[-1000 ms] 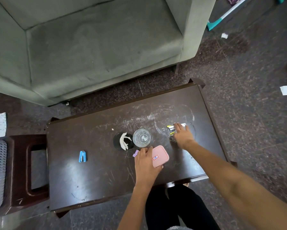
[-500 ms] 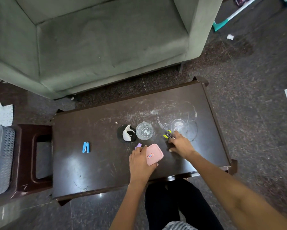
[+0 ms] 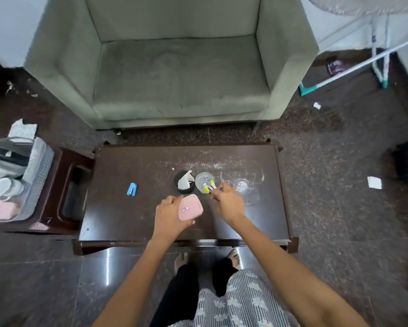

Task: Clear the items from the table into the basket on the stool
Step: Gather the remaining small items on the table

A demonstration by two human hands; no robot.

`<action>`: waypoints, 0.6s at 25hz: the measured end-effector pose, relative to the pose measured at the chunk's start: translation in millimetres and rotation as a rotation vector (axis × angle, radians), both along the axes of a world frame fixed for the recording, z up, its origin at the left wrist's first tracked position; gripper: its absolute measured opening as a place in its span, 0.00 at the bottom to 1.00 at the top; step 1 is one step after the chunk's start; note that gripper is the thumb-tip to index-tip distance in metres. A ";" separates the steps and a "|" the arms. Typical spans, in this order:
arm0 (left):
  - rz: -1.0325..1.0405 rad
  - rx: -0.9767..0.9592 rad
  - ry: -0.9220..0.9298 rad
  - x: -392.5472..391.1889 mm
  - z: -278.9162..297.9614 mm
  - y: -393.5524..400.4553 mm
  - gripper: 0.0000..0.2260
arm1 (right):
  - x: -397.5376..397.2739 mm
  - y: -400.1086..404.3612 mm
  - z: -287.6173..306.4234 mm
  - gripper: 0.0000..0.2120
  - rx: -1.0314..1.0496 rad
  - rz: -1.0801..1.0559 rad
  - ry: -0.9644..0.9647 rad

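Pink pouch [image 3: 190, 210] is gripped by the left hand [image 3: 171, 215] just above the table [image 3: 132, 213], long axis tilted up-right. Yellow-tipped small items [image 3: 208, 187], pointing up-left over a glass [image 3: 204, 181], are pinched by the right hand [image 3: 229, 204]. A blue stapler [image 3: 132, 189] lies near the basket [image 3: 36, 175].

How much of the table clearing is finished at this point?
Partly done: the basket on the stool already holds cups and a pink item. In hand now: the left hand grips a pink pouch, and the right hand pinches small yellow-tipped items. Left on the table: a blue stapler, a black cup, a glass and a clear dish.
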State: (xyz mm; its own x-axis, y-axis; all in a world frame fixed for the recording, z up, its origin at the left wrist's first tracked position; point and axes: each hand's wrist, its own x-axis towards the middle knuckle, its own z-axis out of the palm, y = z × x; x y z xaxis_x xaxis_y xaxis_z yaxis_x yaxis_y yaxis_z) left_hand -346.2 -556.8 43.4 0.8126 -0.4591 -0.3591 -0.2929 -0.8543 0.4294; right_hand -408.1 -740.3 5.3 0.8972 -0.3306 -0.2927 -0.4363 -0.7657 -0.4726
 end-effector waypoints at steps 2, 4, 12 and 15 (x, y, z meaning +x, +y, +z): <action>0.034 -0.032 0.003 7.7 9.8 22.1 0.34 | 11.0 23.8 17.2 0.05 0.006 -0.046 -0.030; 0.076 -0.045 -0.002 19.7 19.2 57.5 0.35 | 23.6 58.4 28.6 0.04 0.004 -0.072 -0.048; 0.119 0.003 -0.049 96.7 45.8 262.0 0.32 | 99.7 243.6 41.1 0.07 0.033 -0.054 -0.046; 0.122 0.064 -0.066 126.1 46.5 327.8 0.36 | 132.5 313.2 42.4 0.06 0.042 -0.010 -0.026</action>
State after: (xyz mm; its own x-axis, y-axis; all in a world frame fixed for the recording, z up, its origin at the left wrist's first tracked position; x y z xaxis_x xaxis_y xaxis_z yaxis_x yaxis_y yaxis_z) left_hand -220.1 -229.1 89.9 0.8838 -0.3334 -0.3283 -0.2109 -0.9102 0.3565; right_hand -275.6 -427.1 47.7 0.9015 -0.3274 -0.2832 -0.4309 -0.7406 -0.5155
